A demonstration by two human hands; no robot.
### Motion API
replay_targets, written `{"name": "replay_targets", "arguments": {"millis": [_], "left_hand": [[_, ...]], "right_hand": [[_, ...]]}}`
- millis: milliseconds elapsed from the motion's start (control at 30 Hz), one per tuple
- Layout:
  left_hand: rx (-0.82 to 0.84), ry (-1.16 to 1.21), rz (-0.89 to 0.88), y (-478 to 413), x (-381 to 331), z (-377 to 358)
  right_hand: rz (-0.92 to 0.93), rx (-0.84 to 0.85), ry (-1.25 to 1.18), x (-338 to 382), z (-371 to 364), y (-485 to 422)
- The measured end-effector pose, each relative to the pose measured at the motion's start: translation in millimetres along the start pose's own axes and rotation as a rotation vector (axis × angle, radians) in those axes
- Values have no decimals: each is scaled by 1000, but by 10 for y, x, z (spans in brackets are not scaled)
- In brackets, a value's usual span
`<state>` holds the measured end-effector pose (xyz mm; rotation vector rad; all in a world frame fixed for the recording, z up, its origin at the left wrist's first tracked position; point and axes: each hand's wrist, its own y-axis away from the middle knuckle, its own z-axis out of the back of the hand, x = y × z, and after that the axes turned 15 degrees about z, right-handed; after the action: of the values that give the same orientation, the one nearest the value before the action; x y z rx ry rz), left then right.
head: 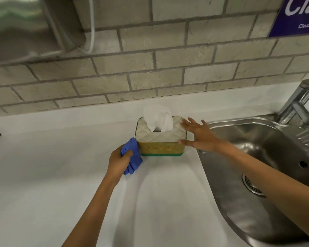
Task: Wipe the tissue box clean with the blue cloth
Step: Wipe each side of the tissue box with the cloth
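Head view: left hand [118,160] bunching blue cloth [132,155] beside tissue box [161,138]; right hand [200,135], fingers [185,124] spread, bracing; risk: snagging the loose tissue [158,119]

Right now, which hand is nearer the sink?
Right. The right hand rests against the tissue box beside the sink; the left hand, holding the blue cloth, is beyond the box.

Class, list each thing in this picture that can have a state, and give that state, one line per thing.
Tissue box: upright on the counter, a tissue sticking out of its top.
Blue cloth: bunched, touching the box's left corner.
Left hand: closed on the cloth.
Right hand: open, fingers spread against the box's right side.
Faucet: no water visible.
Sink: empty.
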<state>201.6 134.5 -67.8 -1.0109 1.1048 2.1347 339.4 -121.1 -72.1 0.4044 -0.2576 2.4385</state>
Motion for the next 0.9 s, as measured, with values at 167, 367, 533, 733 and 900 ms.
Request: {"name": "replay_targets", "arguments": {"millis": [167, 367, 533, 733, 900], "left_hand": [[17, 45, -6, 287, 212, 57], [24, 74, -8, 421, 289, 89], [17, 101, 8, 412, 303, 141], [5, 236, 32, 415, 220, 238], [202, 493, 139, 396, 266, 335]], "right_hand": [[8, 37, -15, 205, 36, 165], [-26, 31, -87, 259, 209, 139], [-50, 218, -91, 191, 309, 18], [-10, 280, -172, 140, 331, -159], [-87, 245, -444, 69, 339, -232]]}}
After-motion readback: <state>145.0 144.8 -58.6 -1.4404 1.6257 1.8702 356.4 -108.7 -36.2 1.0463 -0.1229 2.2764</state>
